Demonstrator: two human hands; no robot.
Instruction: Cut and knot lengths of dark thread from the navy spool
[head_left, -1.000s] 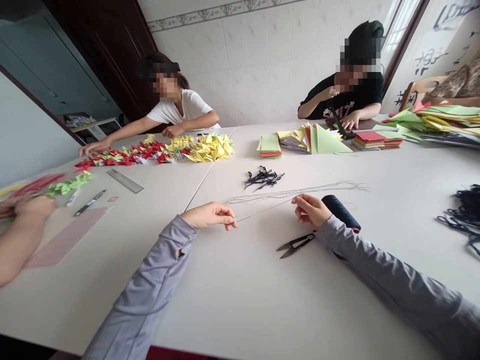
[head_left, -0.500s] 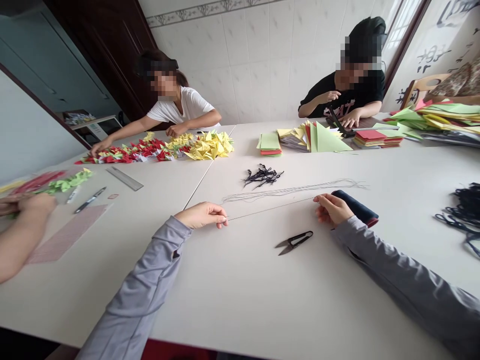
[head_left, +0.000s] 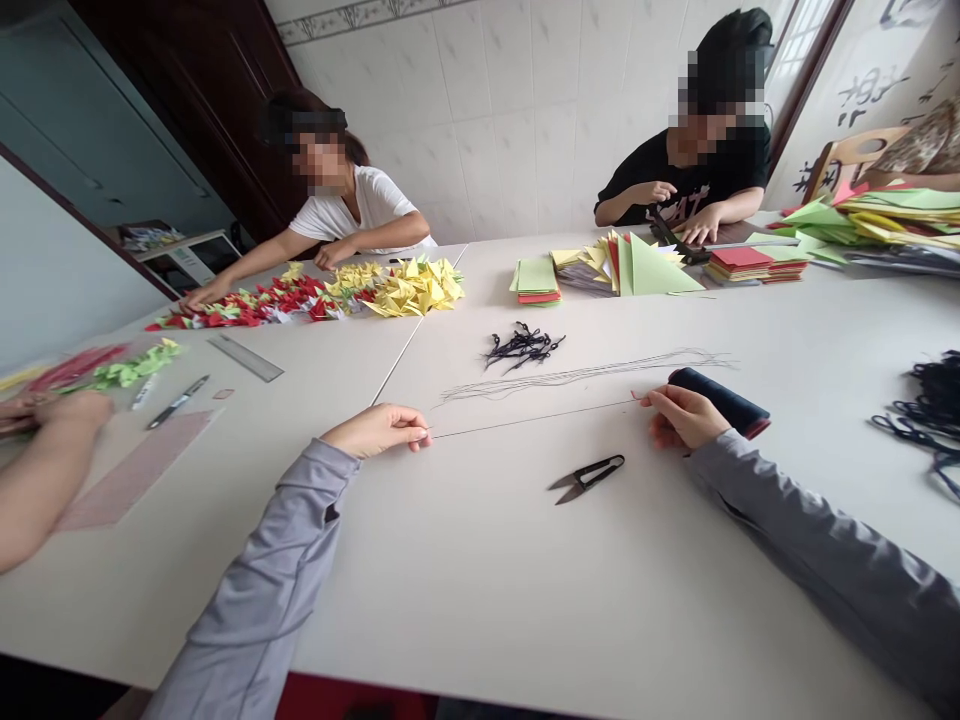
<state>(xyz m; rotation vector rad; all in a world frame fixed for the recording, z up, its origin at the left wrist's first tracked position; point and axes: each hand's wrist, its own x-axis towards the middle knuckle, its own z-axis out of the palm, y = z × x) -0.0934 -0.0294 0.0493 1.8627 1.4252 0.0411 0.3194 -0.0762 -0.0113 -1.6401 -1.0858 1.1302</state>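
Observation:
A dark thread (head_left: pixel 536 418) runs taut between my two hands, just over the white table. My left hand (head_left: pixel 382 430) pinches one end, and my right hand (head_left: pixel 684 412) pinches the thread near its other end, where a small bit of red shows at the fingertips. Right behind my right hand lies a spool of dark thread (head_left: pixel 720 402). Several cut threads (head_left: pixel 585 376) lie stretched out beyond the taut one. Black thread snips (head_left: pixel 589 478) rest on the table between my forearms, blades toward the left.
Small black cord loops (head_left: pixel 523 346) lie past the cut threads, and more black cord (head_left: pixel 934 420) at right. Coloured paper stacks (head_left: pixel 538 280) and folded paper pieces (head_left: pixel 412 288) line the far side. Two people sit opposite; another person's arm (head_left: pixel 52 470) reaches in at left, near a ruler (head_left: pixel 246 358).
My hands have moved further apart, left hand to the left and right hand to the right, with a longer taut thread between them. The spool sits slightly further right.

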